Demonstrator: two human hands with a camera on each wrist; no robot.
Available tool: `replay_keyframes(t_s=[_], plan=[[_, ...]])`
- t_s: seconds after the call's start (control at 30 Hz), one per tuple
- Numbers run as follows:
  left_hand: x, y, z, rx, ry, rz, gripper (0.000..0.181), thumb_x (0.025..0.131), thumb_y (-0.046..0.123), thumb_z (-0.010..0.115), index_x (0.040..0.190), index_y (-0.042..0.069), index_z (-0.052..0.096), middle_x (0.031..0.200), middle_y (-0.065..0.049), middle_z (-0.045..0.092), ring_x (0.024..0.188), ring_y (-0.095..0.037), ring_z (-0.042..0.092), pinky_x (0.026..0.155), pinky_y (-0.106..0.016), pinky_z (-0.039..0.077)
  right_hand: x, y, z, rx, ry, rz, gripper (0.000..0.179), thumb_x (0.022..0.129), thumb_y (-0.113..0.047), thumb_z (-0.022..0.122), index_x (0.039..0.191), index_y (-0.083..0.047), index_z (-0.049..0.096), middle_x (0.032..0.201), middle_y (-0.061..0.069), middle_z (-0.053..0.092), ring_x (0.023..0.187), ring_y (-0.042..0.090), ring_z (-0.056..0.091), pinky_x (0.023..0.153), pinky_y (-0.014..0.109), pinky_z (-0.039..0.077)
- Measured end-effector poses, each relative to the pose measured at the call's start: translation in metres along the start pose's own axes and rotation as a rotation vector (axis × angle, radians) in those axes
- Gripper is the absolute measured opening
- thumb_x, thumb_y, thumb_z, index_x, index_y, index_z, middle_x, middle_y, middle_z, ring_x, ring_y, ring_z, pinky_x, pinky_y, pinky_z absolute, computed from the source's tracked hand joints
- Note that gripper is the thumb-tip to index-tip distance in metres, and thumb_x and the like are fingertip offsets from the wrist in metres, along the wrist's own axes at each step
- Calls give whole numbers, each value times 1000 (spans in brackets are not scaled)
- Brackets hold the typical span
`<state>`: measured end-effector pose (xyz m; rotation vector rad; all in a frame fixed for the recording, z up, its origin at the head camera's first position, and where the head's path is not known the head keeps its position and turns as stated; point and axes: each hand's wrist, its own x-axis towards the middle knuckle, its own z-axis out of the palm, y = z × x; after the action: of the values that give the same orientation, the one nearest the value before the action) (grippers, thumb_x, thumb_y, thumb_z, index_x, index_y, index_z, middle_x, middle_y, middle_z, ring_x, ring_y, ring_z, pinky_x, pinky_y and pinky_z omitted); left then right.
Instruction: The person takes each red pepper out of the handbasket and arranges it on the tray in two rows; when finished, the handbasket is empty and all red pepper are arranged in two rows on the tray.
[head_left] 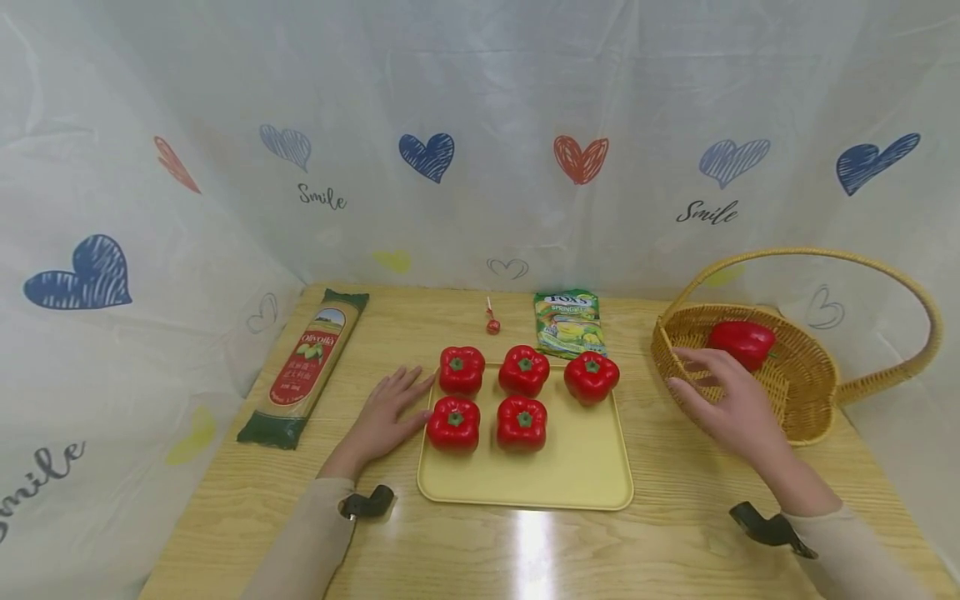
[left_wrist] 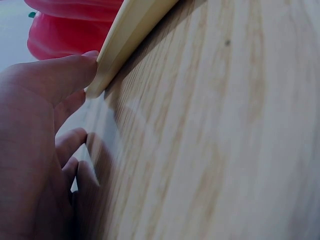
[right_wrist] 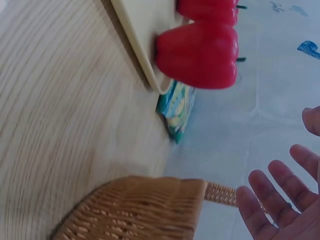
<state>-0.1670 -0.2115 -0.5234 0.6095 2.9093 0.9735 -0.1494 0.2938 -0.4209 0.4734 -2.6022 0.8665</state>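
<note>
Several red bell peppers (head_left: pixel 522 423) stand on a yellow tray (head_left: pixel 555 483), three across the back and two in front at the left. My left hand (head_left: pixel 387 417) rests beside the tray's left edge, fingers spread; its thumb (left_wrist: pixel 75 67) touches the rim. Over the near left side of a wicker basket (head_left: pixel 813 350) hovers my right hand (head_left: pixel 731 404), fingers extended and nothing held. Inside the basket one red bell pepper (head_left: pixel 741 343) lies on its side, beyond that hand. The right wrist view shows the open palm above the basket's rim.
An olive-labelled pasta packet (head_left: pixel 307 367) lies at the left of the wooden table. Behind the tray are a red lollipop (head_left: pixel 492 326) and a green candy bag (head_left: pixel 570 323). The basket's tall handle (head_left: pixel 810 252) arches over it. A heart-printed curtain (head_left: pixel 480 100) closes the back.
</note>
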Motion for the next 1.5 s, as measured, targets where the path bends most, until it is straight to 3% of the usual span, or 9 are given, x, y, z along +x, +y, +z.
replay_keyframes(t_s=[0.17, 0.27, 0.47, 0.53, 0.67, 0.87, 1.13, 1.37, 1.5], plan=[[-1, 0, -1, 0, 0, 1, 60, 100, 43, 61, 154, 22, 47, 164, -12, 33, 154, -38, 17, 125, -57, 8, 3, 6, -11, -54, -29, 87, 43, 95, -21, 74, 134, -7, 64, 125, 14, 65, 100, 31, 63, 79, 19, 47], [-1, 1, -1, -7, 2, 1, 59, 100, 42, 61, 154, 22, 48, 163, -13, 34, 154, -38, 17, 124, -58, 8, 7, 11, -17, -64, -39, 106, 43, 96, -23, 73, 134, -6, 63, 124, 16, 64, 100, 34, 64, 80, 18, 46], [-1, 0, 0, -9, -3, -3, 59, 100, 42, 61, 154, 22, 47, 164, -13, 33, 154, -39, 17, 124, -58, 7, 12, 25, -25, -56, -44, 105, 43, 96, -22, 73, 134, -3, 62, 119, 14, 66, 101, 7, 58, 82, 1, 36], [-1, 0, 0, -12, -5, -5, 59, 100, 42, 61, 154, 22, 47, 164, -13, 33, 154, -38, 16, 124, -58, 7, 13, 31, -28, -67, -54, 119, 44, 97, -25, 72, 135, -4, 61, 120, 15, 64, 103, 12, 60, 81, 5, 39], [-1, 0, 0, -11, -3, 3, 60, 100, 42, 61, 155, 23, 47, 164, -13, 33, 154, -38, 16, 124, -58, 7, 15, 42, -34, -97, -79, 169, 48, 99, -30, 69, 139, -5, 59, 123, 20, 61, 99, 42, 64, 76, 26, 47], [-1, -1, 0, -2, 2, 18, 59, 100, 42, 61, 155, 23, 47, 163, -14, 34, 154, -39, 17, 124, -58, 7, 21, 52, -43, -126, -99, 211, 51, 101, -33, 65, 141, -3, 56, 129, 26, 58, 103, 48, 61, 80, 63, 48], [0, -3, 1, -2, -10, 3, 59, 101, 44, 60, 155, 25, 46, 164, -12, 33, 155, -37, 16, 125, -56, 6, 31, 66, -57, -143, -136, 259, 52, 102, -36, 63, 141, -3, 55, 126, 26, 58, 100, 46, 60, 74, 52, 51], [0, -4, 2, -1, 2, 11, 59, 101, 42, 61, 155, 24, 47, 163, -13, 34, 154, -39, 17, 124, -58, 7, 39, 77, -66, -101, -212, 315, 59, 103, -38, 61, 145, 1, 48, 135, 34, 48, 110, 53, 53, 83, 69, 48], [0, -3, 2, 2, 3, 8, 59, 100, 43, 61, 155, 24, 47, 164, -13, 33, 154, -39, 17, 124, -58, 8, 43, 85, -69, -97, -228, 305, 58, 103, -37, 61, 144, 2, 49, 137, 34, 47, 111, 54, 52, 86, 70, 45]])
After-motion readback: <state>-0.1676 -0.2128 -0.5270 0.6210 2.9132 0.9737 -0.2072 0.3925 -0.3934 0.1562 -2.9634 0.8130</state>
